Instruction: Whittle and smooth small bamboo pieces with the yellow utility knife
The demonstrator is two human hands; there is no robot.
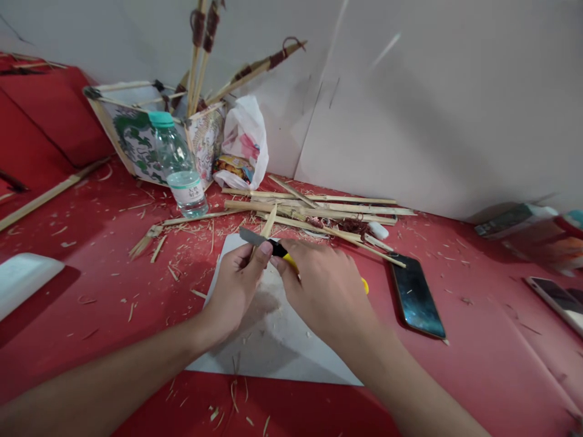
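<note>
My left hand (237, 285) is closed around a slim pale strip of bamboo (269, 221), whose pointed end sticks up past my fingers. My right hand (321, 282) grips a yellow and black utility knife (277, 248). The knife's grey blade (251, 237) lies across the bamboo, and my left thumb is close to it or touching it. The lower part of the strip is hidden by my left hand. Beneath both hands is a white sheet (273, 358) with a few shavings on it.
Behind the hands lies a pile of bamboo sticks (319, 209). A water bottle (182, 176), a painted holder (136, 136) with wrapped sticks and a plastic bag (246, 133) stand at the back left. A phone (416, 297) lies right. Shavings litter the red table (113, 358).
</note>
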